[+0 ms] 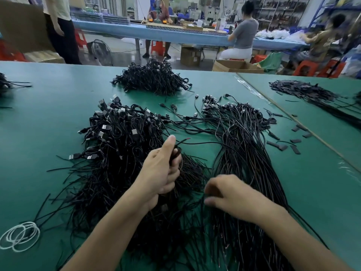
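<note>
Lower left: white string loops (19,236) on green tabletop (48,114). Centre-left: heap of coiled black USB cables (121,133). Frame centre: left grip (162,171) clamped round small coiled black cable (176,151), just above heap. Right of centre: right grip (232,194), blurred, curled over sheaf of straight black cables (244,153); pinching or not, cannot tell.

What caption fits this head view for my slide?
Left hand grips a coiled cable while the right hand touches the straight cables on the green table.

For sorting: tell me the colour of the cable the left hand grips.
The cable is black, reddish-tipped; head view.
</note>
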`<action>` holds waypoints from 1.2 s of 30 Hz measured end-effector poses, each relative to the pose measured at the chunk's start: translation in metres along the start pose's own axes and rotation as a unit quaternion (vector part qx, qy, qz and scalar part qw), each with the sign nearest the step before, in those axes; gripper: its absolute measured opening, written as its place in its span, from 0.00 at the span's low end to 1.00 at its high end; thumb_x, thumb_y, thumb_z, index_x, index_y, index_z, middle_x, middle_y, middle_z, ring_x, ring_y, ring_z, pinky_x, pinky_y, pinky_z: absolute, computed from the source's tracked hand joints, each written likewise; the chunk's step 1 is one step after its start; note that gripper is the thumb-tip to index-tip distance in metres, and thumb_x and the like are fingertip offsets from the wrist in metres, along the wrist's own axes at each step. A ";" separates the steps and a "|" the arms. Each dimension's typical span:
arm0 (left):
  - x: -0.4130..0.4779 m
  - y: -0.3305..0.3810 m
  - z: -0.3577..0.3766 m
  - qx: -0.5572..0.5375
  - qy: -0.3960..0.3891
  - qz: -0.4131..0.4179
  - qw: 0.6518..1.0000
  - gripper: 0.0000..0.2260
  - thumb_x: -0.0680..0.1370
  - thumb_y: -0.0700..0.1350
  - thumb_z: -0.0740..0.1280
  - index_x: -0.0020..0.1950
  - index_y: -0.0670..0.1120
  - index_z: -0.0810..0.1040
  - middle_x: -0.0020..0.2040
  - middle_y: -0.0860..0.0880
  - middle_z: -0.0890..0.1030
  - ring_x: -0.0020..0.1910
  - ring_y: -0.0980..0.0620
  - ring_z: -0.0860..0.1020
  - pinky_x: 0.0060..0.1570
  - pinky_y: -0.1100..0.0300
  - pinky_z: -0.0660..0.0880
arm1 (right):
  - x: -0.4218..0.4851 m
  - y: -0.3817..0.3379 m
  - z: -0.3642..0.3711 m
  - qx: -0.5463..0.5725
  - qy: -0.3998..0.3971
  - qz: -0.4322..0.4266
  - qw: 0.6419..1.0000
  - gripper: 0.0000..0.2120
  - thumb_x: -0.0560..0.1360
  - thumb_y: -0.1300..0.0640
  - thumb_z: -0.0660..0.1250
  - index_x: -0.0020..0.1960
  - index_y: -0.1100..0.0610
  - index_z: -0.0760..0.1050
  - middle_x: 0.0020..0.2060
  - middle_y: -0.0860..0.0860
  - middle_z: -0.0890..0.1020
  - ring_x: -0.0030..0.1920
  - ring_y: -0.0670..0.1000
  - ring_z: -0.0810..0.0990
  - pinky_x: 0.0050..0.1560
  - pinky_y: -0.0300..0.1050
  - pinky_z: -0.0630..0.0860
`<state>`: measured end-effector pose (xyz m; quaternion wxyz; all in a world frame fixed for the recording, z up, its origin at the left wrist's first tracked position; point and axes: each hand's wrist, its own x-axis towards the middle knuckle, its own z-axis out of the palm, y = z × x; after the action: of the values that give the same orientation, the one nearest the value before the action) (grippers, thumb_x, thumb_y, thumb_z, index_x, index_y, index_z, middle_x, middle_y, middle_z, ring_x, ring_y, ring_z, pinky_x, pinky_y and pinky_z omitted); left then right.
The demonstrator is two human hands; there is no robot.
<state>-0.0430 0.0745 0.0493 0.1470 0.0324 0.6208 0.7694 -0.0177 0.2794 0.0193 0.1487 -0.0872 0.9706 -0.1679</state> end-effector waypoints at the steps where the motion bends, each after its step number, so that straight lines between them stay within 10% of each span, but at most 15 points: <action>1: 0.000 0.001 0.000 -0.006 0.008 0.007 1.000 0.27 0.82 0.59 0.57 0.25 0.51 0.69 0.24 0.53 0.61 0.19 0.56 0.56 0.16 0.70 0.55 | 0.000 0.002 0.006 -0.028 -0.011 0.001 1.000 0.11 0.76 0.42 0.69 0.53 0.47 0.78 0.48 0.41 0.75 0.49 0.45 0.77 0.54 0.47 0.79; 18: -0.001 0.002 -0.003 -0.039 0.070 0.020 0.997 0.29 0.84 0.61 0.51 0.25 0.49 0.62 0.23 0.53 0.59 0.19 0.56 0.55 0.17 0.67 0.53 | 0.000 0.004 -0.006 0.095 -0.022 -0.014 0.995 0.04 0.79 0.48 0.67 0.46 0.46 0.74 0.43 0.44 0.79 0.42 0.41 0.77 0.40 0.34 0.72; 27: -0.003 0.002 0.002 0.005 0.035 0.051 0.998 0.26 0.83 0.52 0.58 0.24 0.48 0.69 0.22 0.52 0.60 0.17 0.55 0.54 0.19 0.69 0.53 | -0.008 -0.002 -0.027 0.233 0.148 -0.049 0.960 0.07 0.74 0.60 0.72 0.43 0.51 0.74 0.37 0.49 0.82 0.38 0.51 0.80 0.43 0.50 0.80; 30: -0.005 0.002 0.002 0.002 0.016 0.062 0.998 0.26 0.83 0.52 0.58 0.25 0.48 0.72 0.21 0.51 0.61 0.18 0.55 0.54 0.19 0.69 0.53 | -0.009 -0.010 -0.032 0.323 0.228 -0.050 0.917 0.07 0.73 0.65 0.71 0.43 0.55 0.75 0.36 0.51 0.82 0.35 0.50 0.81 0.37 0.42 0.79; 36: -0.014 0.007 0.010 0.054 -0.091 0.070 0.992 0.16 0.76 0.54 0.60 0.37 0.47 0.81 0.23 0.54 0.62 0.18 0.57 0.56 0.20 0.71 0.55 | -0.014 -0.048 -0.037 0.600 0.346 -0.046 0.720 0.11 0.74 0.68 0.70 0.41 0.54 0.76 0.37 0.58 0.84 0.33 0.49 0.80 0.30 0.38 0.75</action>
<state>-0.0286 0.0786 0.0603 0.1468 0.1529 0.6419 0.7369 -0.0104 0.2491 0.0730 -0.1845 0.0398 0.6454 -0.7402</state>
